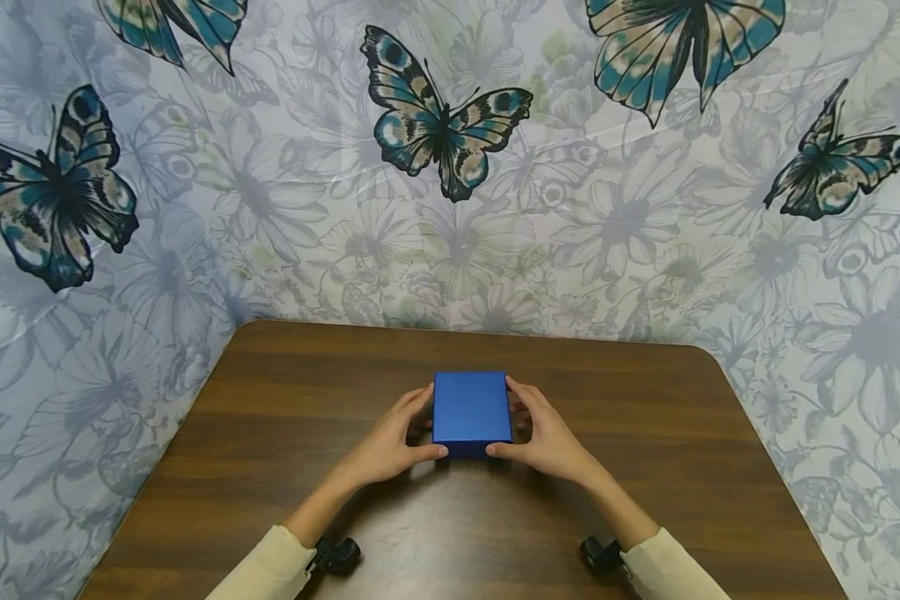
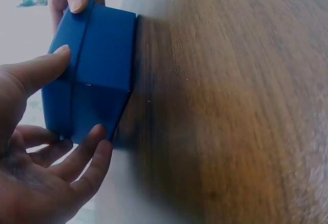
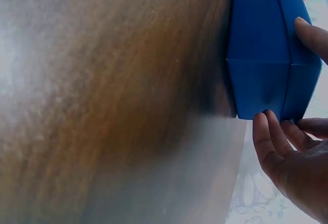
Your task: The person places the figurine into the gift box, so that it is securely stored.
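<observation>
A blue lidded box [image 1: 471, 407] is at the middle of the table, between both hands. My left hand [image 1: 390, 442] holds its left side, thumb at the front face and fingers along the side. On the opposite side my right hand [image 1: 547, 437] grips it in a mirrored way, thumb also at the front. A seam between lid and base runs round the box in the left wrist view [image 2: 105, 49] and the right wrist view. The lid looks closed, and the contents are hidden. Whether the base rests fully on the wood, I cannot tell.
The brown wooden table [image 1: 285, 400] has rounded far corners. Behind it hangs a pale floral cloth [image 1: 270, 208] printed with several teal butterflies. Dark wrist straps [image 1: 337, 556] sit at the cream sleeves [image 1: 266, 567].
</observation>
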